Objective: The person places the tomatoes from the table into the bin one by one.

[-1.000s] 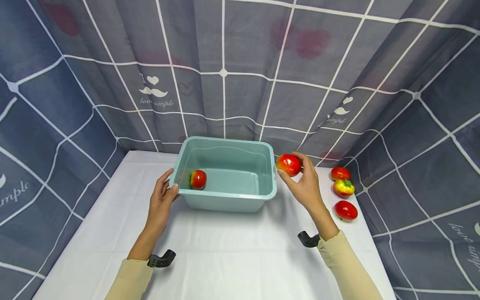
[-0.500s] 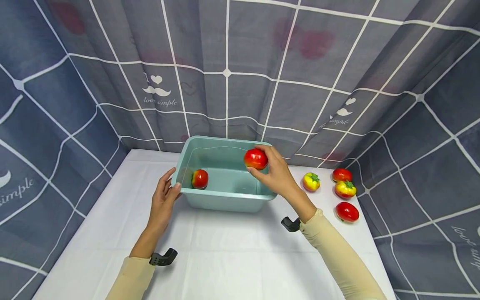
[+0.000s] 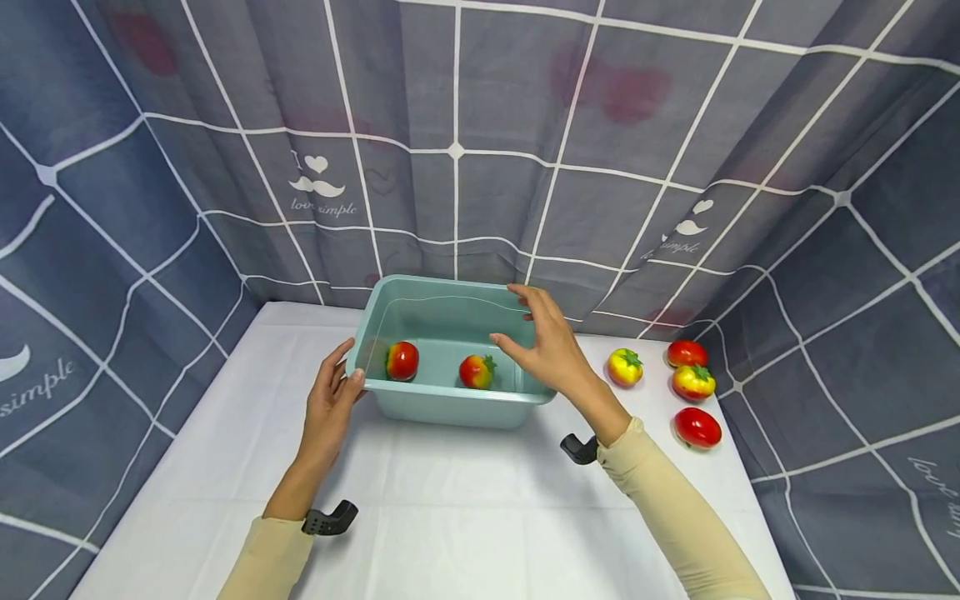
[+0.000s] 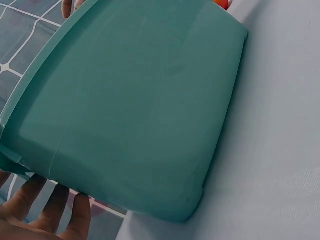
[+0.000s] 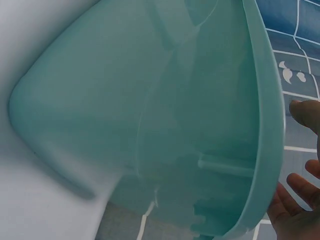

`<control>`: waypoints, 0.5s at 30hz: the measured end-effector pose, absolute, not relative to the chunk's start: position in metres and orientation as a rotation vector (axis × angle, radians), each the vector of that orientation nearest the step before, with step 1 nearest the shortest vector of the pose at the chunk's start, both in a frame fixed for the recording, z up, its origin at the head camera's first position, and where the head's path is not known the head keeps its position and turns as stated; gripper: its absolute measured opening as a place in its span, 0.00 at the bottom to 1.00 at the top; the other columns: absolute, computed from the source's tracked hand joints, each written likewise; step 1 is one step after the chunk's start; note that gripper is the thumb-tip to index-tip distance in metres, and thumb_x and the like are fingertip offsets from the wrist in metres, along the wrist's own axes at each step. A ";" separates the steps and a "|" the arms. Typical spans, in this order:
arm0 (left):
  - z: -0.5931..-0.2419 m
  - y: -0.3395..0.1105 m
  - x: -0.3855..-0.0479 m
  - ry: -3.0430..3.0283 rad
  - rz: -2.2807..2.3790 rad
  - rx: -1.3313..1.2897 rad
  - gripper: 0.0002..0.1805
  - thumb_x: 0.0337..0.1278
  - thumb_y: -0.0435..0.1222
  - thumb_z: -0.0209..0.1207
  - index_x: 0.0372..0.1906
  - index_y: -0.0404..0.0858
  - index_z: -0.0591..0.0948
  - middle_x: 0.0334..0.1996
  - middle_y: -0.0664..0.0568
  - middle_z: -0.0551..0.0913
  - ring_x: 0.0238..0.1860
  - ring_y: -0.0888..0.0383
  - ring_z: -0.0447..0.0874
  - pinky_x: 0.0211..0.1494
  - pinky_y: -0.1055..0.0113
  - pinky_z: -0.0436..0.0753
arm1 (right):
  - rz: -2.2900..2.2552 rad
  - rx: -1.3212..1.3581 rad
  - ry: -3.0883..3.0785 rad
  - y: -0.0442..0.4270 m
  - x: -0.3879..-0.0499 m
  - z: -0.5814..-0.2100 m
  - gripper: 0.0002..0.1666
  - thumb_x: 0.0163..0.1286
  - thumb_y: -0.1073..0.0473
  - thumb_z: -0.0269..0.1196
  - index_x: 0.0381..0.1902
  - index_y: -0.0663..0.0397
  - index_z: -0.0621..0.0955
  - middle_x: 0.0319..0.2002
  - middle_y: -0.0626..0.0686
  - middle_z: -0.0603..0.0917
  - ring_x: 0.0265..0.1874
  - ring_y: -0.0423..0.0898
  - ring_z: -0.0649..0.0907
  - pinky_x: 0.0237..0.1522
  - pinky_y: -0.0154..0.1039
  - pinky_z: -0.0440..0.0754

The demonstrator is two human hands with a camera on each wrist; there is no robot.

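Observation:
A pale green plastic bin (image 3: 450,408) stands in front of me in the head view. My left hand (image 3: 328,408) grips its left end, thumb on the rim; in the left wrist view several fingers (image 4: 52,207) lie against the outer wall. Inside lie two red-and-yellow tomato-like fruits: one fruit (image 3: 403,361) at the left, another fruit (image 3: 476,372) right of the middle with its green leafy top showing. Above the bin's right end hovers my right hand (image 3: 553,350), thumb and fingers spread apart, holding nothing. The right wrist view shows those fingers (image 5: 300,192) beyond the rim.
Right of the bin lies a yellow fruit (image 3: 625,367) with a green top. Farther right sit a red fruit (image 3: 687,353), a yellow-red fruit (image 3: 693,382) and another red fruit (image 3: 697,427). A grey-blue checked curtain (image 3: 495,200) surrounds the white table (image 3: 450,517).
My right hand carried a fruit leftward from beside the bin to over it, then let it go; that fruit now lies inside. The left hand keeps its hold on the rim.

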State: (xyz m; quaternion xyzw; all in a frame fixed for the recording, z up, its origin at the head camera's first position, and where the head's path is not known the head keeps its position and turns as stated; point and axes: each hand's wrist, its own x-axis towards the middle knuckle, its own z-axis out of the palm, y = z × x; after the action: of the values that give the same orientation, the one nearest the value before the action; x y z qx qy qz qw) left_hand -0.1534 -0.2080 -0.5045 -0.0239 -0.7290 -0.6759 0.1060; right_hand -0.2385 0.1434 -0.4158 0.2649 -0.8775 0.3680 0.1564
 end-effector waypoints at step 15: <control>-0.506 -0.208 -0.154 -2.135 -1.996 -0.050 0.31 0.86 0.40 0.53 0.85 0.52 0.63 0.77 0.38 0.72 0.68 0.63 0.82 0.61 0.82 0.84 | 1.163 0.542 -2.463 0.190 -0.230 -0.437 0.41 0.70 0.53 0.76 0.75 0.55 0.73 0.69 0.59 0.78 0.65 0.59 0.81 0.65 0.57 0.86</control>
State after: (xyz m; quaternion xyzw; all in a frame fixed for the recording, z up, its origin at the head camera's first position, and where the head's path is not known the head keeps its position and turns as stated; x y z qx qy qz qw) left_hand -0.1543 -0.2077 -0.5057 -0.0170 -0.7260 -0.6788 0.1090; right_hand -0.2304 0.1899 -0.4375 0.1921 -0.8722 0.4118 0.1812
